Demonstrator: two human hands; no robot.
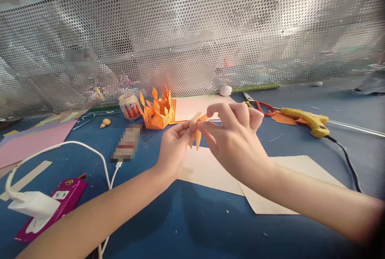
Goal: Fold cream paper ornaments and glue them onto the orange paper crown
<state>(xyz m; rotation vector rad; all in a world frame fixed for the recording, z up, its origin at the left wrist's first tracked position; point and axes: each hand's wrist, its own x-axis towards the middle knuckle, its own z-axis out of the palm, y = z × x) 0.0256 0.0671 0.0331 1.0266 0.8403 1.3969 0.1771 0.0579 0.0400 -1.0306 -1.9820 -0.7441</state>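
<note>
On the table (144, 219), a jar (124, 102) is set just beside a pointed orange paper piece (159, 119), and nearer the middle a small folded orange paper (198, 139) is held above pale sheets (207, 166), pinched in the grip of the left hand (173, 148). It is likely very light, stiffer along its creases but easily crushed, and is best held lightly by its gathered centre, with the hanging tips left unpressed. It is pinched also by the right hand's (234, 138) fingertips, past which red-handled scissors (266, 111) and a yellow glue gun (314, 122) are laid.
</note>
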